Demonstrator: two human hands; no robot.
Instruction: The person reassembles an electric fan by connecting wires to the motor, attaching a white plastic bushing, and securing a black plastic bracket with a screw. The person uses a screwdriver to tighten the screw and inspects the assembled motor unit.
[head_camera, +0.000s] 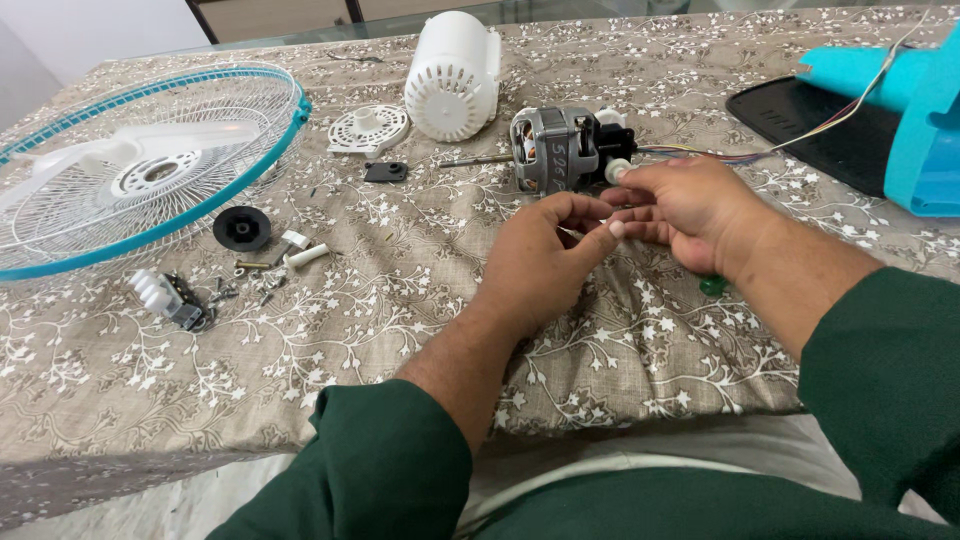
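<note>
Your left hand (545, 250) and right hand (685, 210) meet beside the fan motor (565, 148) on the table (400, 290), each grip pinched on some small part too hidden to identify; the next move likely calls for fine fingertip alignment.

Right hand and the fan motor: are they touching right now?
Touching. The head view shows the right hand with its fingertips pinching a small white part at the rear end of the fan motor, no gap visible between them.
</note>
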